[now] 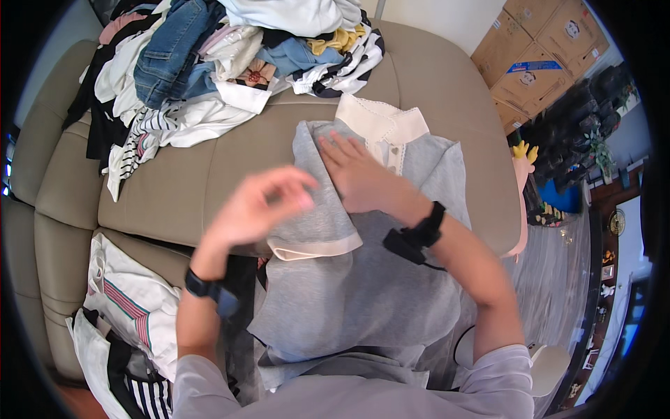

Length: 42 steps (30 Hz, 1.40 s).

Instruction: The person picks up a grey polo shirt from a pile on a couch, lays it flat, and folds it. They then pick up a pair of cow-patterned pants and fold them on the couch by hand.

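Observation:
A grey short-sleeved polo shirt (403, 246) with a cream collar and button placket lies on the sofa, its collar away from me. Its lower part hangs over the seat's front edge towards my body. The sleeve (319, 225) on the left is folded inward over the body, with its cream cuff facing me. My right hand (356, 170) presses flat on the shirt beside the placket, at the inner edge of that sleeve. Blurred, my left hand (261, 204) hovers left of the sleeve, its fingers bent and apart from the thumb, with nothing visible in it.
A heap of mixed clothes (209, 63) covers the back left of the beige leather sofa (157, 178). White garments (138, 309) lie at the lower left. Cardboard boxes (544, 68) are stacked at the upper right, beyond the sofa.

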Tool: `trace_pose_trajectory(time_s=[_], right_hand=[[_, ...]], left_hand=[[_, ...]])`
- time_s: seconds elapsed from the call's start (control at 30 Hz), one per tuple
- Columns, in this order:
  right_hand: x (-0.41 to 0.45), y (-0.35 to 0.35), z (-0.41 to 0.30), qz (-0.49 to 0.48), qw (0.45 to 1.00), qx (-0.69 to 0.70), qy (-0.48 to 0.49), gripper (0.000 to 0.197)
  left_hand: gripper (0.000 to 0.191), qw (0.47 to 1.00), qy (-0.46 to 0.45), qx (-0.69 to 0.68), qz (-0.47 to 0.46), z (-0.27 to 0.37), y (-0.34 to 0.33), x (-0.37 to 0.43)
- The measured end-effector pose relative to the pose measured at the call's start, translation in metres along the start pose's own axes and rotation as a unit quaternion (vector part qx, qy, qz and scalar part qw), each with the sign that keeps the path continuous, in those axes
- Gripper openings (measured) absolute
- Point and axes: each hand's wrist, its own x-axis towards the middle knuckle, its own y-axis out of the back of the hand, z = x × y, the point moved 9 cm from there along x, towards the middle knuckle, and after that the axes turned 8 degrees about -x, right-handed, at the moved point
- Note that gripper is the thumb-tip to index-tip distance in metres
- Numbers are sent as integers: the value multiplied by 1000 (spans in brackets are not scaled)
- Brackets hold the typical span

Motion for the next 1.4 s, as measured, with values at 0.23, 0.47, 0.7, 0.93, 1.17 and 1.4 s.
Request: trace_pose_trajectory(time_s=[0.23,0.47,0.7,0.93,1.17,1.4], right_hand=[[-70,40,77,11,982,181,-48,28],[-157,56,198,19,948,182,-262,31],[-202,-20,253,33,878,347,-329,37],[-198,-53,277,28,778,464,-423,36],[-159,-73,303,21,800,449,-397,20],[-148,5,273,115,923,120,-348,59]], left_hand=[[46,976,57,151,-149,-64,58,123],[31,937,144,177,-263,-105,55,164],[31,963,140,150,-175,-123,74,159],[19,959,280,30,25,-138,91,122],[20,968,59,169,176,-144,146,150],[17,869,-179,444,126,-21,43,125]])
